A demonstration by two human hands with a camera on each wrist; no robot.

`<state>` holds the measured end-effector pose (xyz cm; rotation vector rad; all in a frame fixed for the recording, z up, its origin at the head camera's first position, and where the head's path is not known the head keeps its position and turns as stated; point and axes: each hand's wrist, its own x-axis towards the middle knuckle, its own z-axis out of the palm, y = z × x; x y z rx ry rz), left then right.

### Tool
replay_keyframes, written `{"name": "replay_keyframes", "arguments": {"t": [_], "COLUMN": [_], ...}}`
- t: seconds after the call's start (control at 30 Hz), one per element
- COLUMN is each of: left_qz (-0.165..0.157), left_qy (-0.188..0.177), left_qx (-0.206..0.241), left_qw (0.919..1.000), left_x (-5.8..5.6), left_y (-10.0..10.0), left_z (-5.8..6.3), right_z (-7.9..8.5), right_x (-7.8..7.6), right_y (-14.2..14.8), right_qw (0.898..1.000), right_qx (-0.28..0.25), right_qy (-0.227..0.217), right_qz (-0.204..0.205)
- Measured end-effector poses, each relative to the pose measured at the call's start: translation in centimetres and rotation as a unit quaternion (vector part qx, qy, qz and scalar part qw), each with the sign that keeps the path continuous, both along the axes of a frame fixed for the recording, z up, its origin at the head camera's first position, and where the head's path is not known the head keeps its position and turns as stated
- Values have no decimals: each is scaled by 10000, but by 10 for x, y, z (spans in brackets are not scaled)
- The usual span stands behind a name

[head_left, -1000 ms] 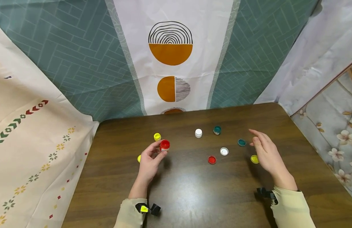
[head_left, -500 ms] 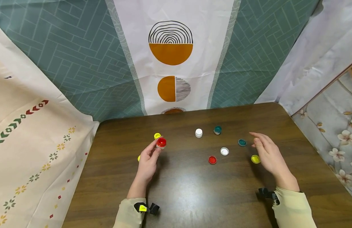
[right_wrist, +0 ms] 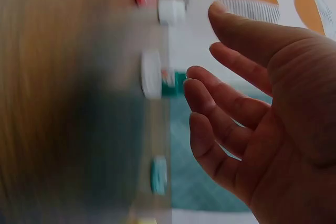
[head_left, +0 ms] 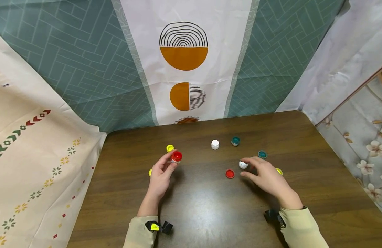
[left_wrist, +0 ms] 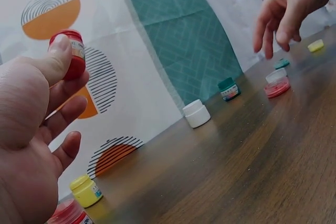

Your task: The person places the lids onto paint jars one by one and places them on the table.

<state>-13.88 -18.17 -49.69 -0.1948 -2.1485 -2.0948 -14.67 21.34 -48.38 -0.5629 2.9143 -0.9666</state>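
Observation:
My left hand [head_left: 161,172] pinches a small red paint jar [head_left: 177,157] between thumb and fingers, raised above the table. The left wrist view shows the jar [left_wrist: 74,53] with a label on its side. My right hand [head_left: 269,177] hovers with fingers spread and nothing between them, close to a white lid [head_left: 243,165]. Just left of that lid is a red lid [head_left: 230,174]. A yellow lid [head_left: 279,171] is partly covered by the right hand. Beyond the hand lies a green lid [head_left: 262,154].
At the back stand a white jar [head_left: 215,144] and a green jar [head_left: 235,141]. A yellow jar [head_left: 170,148] stands behind the left hand. Another yellow item [head_left: 150,172] is mostly hidden by that hand. A red-topped jar [left_wrist: 69,213] shows low in the left wrist view.
My right hand has moved left from beside the yellow lid to near the white lid. The left hand keeps the red jar, which has shifted slightly left and been tilted.

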Motion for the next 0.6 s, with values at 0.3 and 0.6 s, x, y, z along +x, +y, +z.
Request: {"name": "replay_keyframes", "arguments": {"t": [0.3,0.6], "left_qz": [24,-67], "left_qy": [-53,-77], "left_qx": [66,45], "left_qw": [10000,9999], "left_x": [1,1], "left_y": [0,2], "left_z": [-1,-2], "right_z": [-16,-20], "right_x": [4,5], "right_y": [-42,-52], "right_qw": [9959,9928], "right_qx": [680,896], "right_qy": [274,606], "right_qz": [526,504]}}
